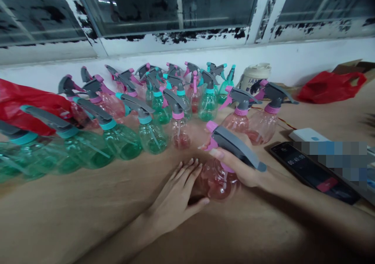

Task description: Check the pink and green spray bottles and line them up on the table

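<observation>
At five o'clock of the view, over the counter [88, 213]: a clear pink plastic spray bottle [216, 182] in the right hand's [241, 162] grip.
The right grip is closed around its neck; the left hand [178, 189], open, fingers extended, lies at its nine o'clock, contact unclear. The bottle probably handles light, its thin wall smooth, slippery and easily dented, so the stiffer pink ring collar [227, 168] seems the surest hold.

Brown worktop [73, 209] is filling the foreground, running up to a white wall [293, 56]. Dark windows [146, 15] are sitting above, showing bright light streaks [107, 2]. White frames [258, 15] are dividing them; black patches [175, 37] are edging the bottom.
</observation>
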Tool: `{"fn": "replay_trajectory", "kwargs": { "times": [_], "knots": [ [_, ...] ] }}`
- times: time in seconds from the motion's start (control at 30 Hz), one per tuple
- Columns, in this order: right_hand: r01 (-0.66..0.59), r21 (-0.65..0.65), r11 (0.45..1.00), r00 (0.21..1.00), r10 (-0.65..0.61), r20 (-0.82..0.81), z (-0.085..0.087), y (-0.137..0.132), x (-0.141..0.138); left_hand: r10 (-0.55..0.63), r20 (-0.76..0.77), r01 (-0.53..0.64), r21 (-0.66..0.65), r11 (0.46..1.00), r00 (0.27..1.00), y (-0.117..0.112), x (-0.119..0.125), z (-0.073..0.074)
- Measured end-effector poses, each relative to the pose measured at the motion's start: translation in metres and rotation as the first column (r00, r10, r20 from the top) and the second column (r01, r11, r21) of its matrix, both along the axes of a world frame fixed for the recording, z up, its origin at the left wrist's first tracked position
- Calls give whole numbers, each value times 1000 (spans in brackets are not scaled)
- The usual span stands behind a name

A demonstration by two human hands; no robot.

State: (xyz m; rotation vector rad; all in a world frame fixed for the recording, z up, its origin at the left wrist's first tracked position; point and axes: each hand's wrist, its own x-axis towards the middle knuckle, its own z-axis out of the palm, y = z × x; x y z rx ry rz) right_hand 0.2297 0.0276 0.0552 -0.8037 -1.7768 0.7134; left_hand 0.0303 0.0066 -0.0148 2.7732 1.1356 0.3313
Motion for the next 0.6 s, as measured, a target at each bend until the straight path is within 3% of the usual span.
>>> {"fn": "replay_trajectory", "kwargs": {
  "times": [0.2,0.37,0.6],
  "knots": [
    [86,21,996,994,-87,65,2,-3,1,-13,-21,13,3,1000,1000,1,0,0],
    [-17,-28,999,1000,16,-23,3,0,0,-4,-18,4,3,1000,1000,0,-1,-1],
    [58,-33,998,998,-59,-26,-7,2,2,-5,-27,5,-9,1000,1000,0,1,2]
  ]
}}
